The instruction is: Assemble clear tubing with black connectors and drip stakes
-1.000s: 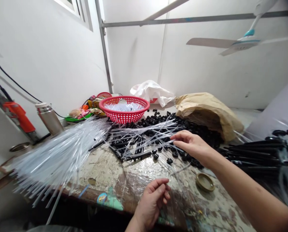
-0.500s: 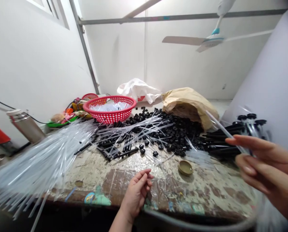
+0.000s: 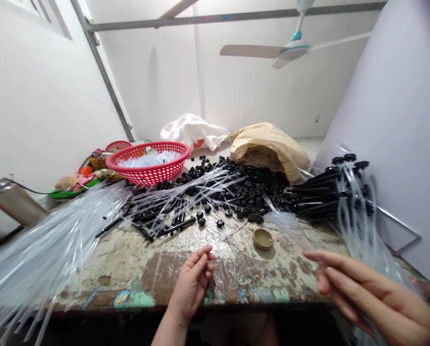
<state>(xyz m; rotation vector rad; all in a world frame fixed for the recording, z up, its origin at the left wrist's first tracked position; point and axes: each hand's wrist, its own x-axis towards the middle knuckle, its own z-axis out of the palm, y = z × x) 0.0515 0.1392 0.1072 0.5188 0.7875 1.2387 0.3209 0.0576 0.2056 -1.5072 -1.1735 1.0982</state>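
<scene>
At four o'clock, low in view, the right hand (image 3: 375,290) is slightly blurred, thumb and forefinger close together. Half a second earlier it held a clear tube aslant; no such tube can now be made out, and whether anything remains pinched cannot be told. Judged from this, the tube was probably laid off among the black-capped tubes (image 3: 355,230) at three o'clock, beside the hand. The left hand (image 3: 193,278), past six o'clock at the table (image 3: 132,259) edge, is loosely curled and narrow; contents, if any, hidden. Loose clear tubes (image 3: 56,240) lie fanned at eight o'clock. Containers: the red basket (image 3: 150,177), nine o'clock, holds translucent pieces (image 3: 153,159); the paper bag (image 3: 272,137), two o'clock, gapes over black parts (image 3: 251,192) heaped before it; the small dish (image 3: 263,247), between four and five, shows no identifiable contents; the green tray (image 3: 59,194), far out at nine, bears mixed small items.
</scene>
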